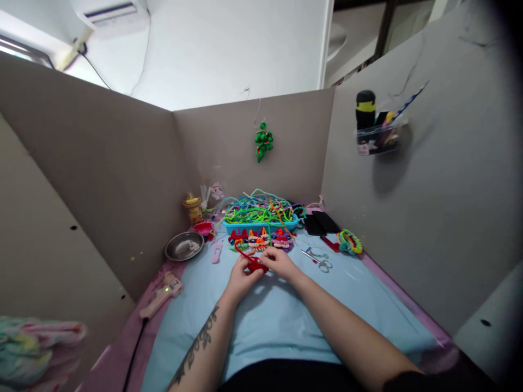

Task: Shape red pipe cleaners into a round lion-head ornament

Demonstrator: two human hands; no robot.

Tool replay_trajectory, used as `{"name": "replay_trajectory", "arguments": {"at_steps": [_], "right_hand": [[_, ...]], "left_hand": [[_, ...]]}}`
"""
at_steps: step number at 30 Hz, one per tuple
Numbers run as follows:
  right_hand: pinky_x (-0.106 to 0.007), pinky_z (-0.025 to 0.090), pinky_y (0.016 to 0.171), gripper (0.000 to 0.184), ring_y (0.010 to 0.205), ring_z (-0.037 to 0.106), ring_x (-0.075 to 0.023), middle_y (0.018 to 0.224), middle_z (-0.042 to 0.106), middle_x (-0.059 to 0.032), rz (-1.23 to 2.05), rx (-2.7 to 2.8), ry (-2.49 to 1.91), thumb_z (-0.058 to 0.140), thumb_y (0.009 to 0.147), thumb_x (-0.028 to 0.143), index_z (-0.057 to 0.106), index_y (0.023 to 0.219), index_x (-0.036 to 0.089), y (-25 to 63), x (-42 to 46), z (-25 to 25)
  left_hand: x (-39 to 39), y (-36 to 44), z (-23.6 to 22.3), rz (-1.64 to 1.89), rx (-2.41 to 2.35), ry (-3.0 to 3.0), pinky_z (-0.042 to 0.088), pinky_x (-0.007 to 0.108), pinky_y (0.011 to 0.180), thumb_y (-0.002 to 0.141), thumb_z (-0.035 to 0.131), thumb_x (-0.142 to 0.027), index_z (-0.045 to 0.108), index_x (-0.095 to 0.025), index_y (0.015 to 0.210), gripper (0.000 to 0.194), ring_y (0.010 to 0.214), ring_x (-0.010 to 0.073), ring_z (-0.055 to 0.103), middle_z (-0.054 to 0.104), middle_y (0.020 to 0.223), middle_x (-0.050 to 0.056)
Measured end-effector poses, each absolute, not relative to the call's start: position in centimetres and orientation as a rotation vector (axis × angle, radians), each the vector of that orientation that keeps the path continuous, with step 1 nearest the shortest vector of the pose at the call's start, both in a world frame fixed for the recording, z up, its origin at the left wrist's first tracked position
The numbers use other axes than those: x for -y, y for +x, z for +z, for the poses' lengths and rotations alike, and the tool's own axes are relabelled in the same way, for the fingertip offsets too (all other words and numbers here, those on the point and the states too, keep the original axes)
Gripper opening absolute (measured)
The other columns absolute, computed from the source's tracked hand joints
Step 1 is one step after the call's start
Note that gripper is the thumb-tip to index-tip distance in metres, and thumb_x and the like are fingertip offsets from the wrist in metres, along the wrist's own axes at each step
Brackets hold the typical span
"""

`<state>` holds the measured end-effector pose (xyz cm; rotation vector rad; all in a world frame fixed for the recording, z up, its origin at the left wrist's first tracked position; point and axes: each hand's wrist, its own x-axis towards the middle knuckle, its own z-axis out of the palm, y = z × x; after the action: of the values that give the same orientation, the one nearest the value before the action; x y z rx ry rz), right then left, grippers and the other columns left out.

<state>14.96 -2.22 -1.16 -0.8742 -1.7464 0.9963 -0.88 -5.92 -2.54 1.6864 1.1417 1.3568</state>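
Observation:
My left hand (241,276) and my right hand (280,262) meet over the light blue mat (286,321), both pinching a red pipe cleaner piece (255,264). One end of it loops up to the left of my fingers. Just beyond my hands lies a row of small colourful pipe cleaner figures (259,239). Behind them stands a blue basket (261,222) heaped with green, orange and other pipe cleaners.
A metal bowl (184,246) and a pink glue gun (160,295) with its cord lie at left. Scissors (318,260), dark phones (321,222) and a coil of coloured rings (350,242) lie at right. Grey partition walls enclose the desk; a green ornament (263,141) hangs on the back wall.

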Motion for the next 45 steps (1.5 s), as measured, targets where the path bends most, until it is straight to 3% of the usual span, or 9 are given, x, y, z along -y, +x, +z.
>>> {"name": "replay_trajectory", "arguments": {"at_steps": [3, 11, 16, 22, 28, 37, 40, 43, 45], "right_hand": [[-0.022, 0.031, 0.048, 0.022, 0.048, 0.040, -0.0092, 0.053, 0.046, 0.0055, 1.192, 1.610, -0.851, 0.058, 0.073, 0.037, 0.052, 0.063, 0.018, 14.6, 2.3, -1.4], [-0.021, 0.034, 0.048, 0.027, 0.047, 0.045, -0.0092, 0.052, 0.050, 0.0051, 1.468, 1.358, -0.746, 0.066, 0.065, 0.038, 0.047, 0.064, 0.019, 13.8, 2.5, -2.0], [-0.023, 0.038, 0.053, 0.023, 0.055, 0.050, -0.0112, 0.062, 0.058, 0.0009, 1.549, 1.379, -0.715, 0.069, 0.062, 0.034, 0.057, 0.071, 0.017, 13.9, 2.3, -2.7], [-0.021, 0.036, 0.056, 0.018, 0.057, 0.050, -0.0096, 0.066, 0.061, 0.0012, 1.595, 1.531, -0.648, 0.067, 0.065, 0.028, 0.064, 0.077, 0.015, 14.2, 2.3, -3.0], [-0.023, 0.039, 0.058, 0.026, 0.060, 0.054, -0.0128, 0.067, 0.063, -0.0014, 1.617, 1.571, -0.656, 0.067, 0.067, 0.038, 0.065, 0.080, 0.015, 14.6, 2.5, -2.6], [-0.023, 0.037, 0.054, 0.024, 0.057, 0.049, -0.0120, 0.061, 0.055, 0.0012, 1.299, 1.655, -0.762, 0.060, 0.073, 0.041, 0.058, 0.069, 0.018, 16.1, 1.9, -1.5], [-0.025, 0.037, 0.055, 0.018, 0.058, 0.048, -0.0132, 0.063, 0.052, 0.0019, 0.969, 1.534, -0.848, 0.058, 0.075, 0.036, 0.058, 0.081, 0.020, 16.8, 0.8, -2.0], [-0.026, 0.039, 0.056, 0.032, 0.061, 0.048, -0.0146, 0.067, 0.051, 0.0012, 0.720, 1.570, -0.944, 0.058, 0.073, 0.030, 0.057, 0.104, 0.020, 17.4, -0.1, -2.5], [-0.028, 0.040, 0.058, 0.035, 0.062, 0.048, -0.0154, 0.069, 0.052, 0.0001, 0.606, 1.637, -0.995, 0.057, 0.074, 0.028, 0.058, 0.108, 0.020, 17.7, -0.5, -2.7]], "left_hand": [[5.5, -1.1, -2.8, 1.515, -1.191, 1.529, 0.051, 0.029, 0.070, 0.062, 0.073, -0.030, 0.062, -0.018, 0.093, 0.036, 0.107, 0.0257, 0.053, 0.045, 0.129, 0.012], [5.5, -0.8, -2.9, 1.403, -0.967, 1.467, 0.049, 0.034, 0.083, 0.065, 0.073, -0.028, 0.041, -0.025, 0.127, 0.070, 0.111, 0.0245, 0.053, 0.038, 0.138, 0.013], [6.0, -0.7, -2.3, 1.387, -0.933, 1.452, 0.049, 0.033, 0.084, 0.065, 0.073, -0.030, 0.039, -0.026, 0.130, 0.073, 0.116, 0.0258, 0.049, 0.035, 0.141, 0.013], [6.0, -0.9, -2.2, 1.341, -0.950, 1.453, 0.047, 0.035, 0.089, 0.069, 0.069, -0.031, 0.047, -0.022, 0.125, 0.061, 0.117, 0.0261, 0.048, 0.048, 0.131, 0.012], [6.2, -1.0, -1.8, 1.314, -0.959, 1.423, 0.047, 0.035, 0.085, 0.066, 0.072, -0.031, 0.048, -0.021, 0.125, 0.064, 0.103, 0.0244, 0.057, 0.051, 0.128, 0.012], [6.2, -1.3, -1.9, 1.305, -0.947, 1.196, 0.048, 0.025, 0.063, 0.066, 0.069, -0.031, 0.049, -0.025, 0.123, 0.060, 0.077, 0.0156, 0.061, 0.060, 0.113, 0.007], [6.1, -1.3, -2.0, 1.298, -0.939, 1.175, 0.048, 0.026, 0.065, 0.066, 0.067, -0.030, 0.050, -0.024, 0.121, 0.057, 0.077, 0.0153, 0.061, 0.061, 0.108, 0.005], [6.1, -1.4, -2.1, 1.235, -0.880, 1.192, 0.048, 0.030, 0.069, 0.067, 0.066, -0.029, 0.049, -0.022, 0.121, 0.057, 0.082, 0.0186, 0.061, 0.062, 0.102, 0.006], [6.1, -1.4, -2.3, 1.194, -0.850, 1.206, 0.048, 0.031, 0.070, 0.067, 0.066, -0.028, 0.050, -0.023, 0.120, 0.056, 0.085, 0.0199, 0.060, 0.061, 0.105, 0.006]]}}
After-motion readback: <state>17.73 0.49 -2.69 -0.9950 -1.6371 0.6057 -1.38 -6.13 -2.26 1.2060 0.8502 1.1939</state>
